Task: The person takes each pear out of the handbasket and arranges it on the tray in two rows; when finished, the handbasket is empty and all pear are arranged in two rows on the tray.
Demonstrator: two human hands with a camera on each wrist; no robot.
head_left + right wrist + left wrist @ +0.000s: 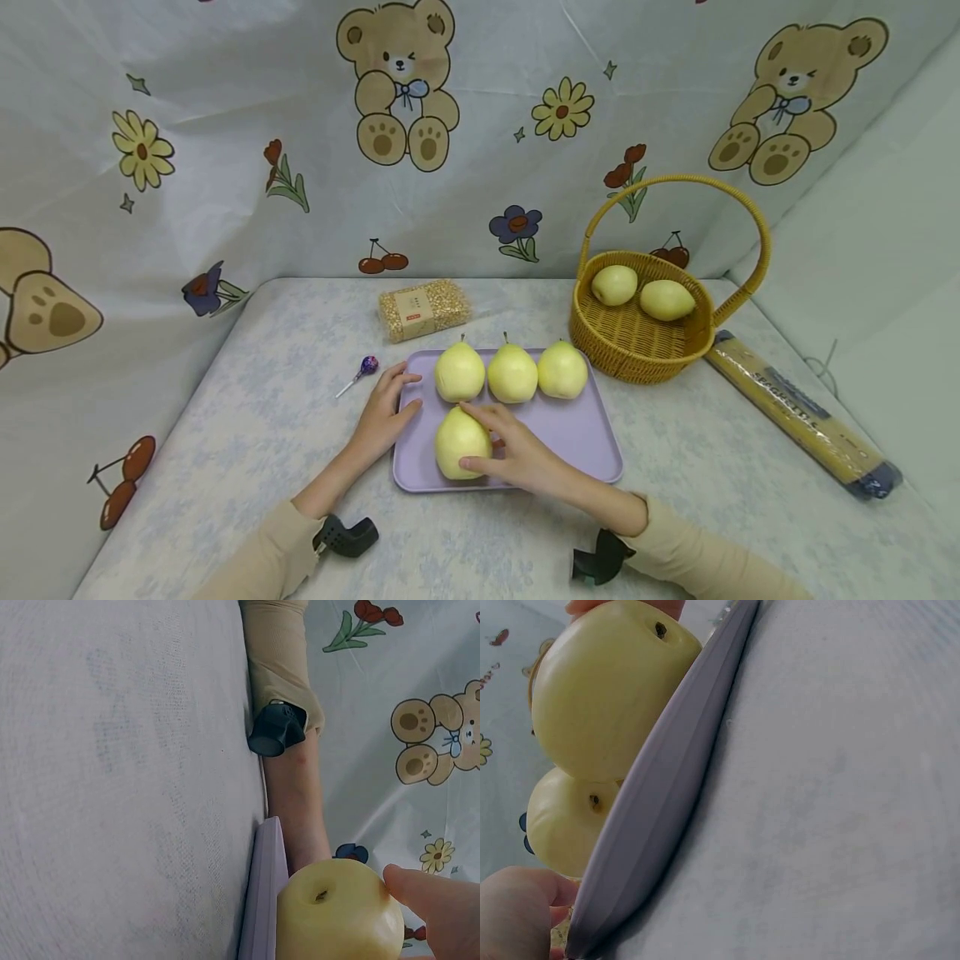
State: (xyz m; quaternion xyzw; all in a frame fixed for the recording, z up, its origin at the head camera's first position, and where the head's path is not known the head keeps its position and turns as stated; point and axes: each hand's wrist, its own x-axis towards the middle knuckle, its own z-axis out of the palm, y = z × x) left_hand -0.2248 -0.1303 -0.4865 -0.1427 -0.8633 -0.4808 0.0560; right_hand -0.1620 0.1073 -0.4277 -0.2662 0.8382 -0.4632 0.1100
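A lilac tray (562,442) lies on the table with three yellow-green pears in a row along its far side: one at left (460,375), a middle pear (513,375) and one at right (562,371). My right hand (525,458) grips a fourth pear (459,446) at the tray's front left, thumb at the near side and fingers over the top. In the right wrist view that pear (337,915) stands close beside the tray wall (262,900). My left hand (382,417) rests at the tray's left rim, fingers spread and loosely bent.
A wicker basket (633,367) with a tall handle holds two pears at the back right. Beside it lies a spaghetti pack (802,412). Behind the tray is a bag of yellow grains (442,308), and a lollipop (367,367) lies left of the tray.
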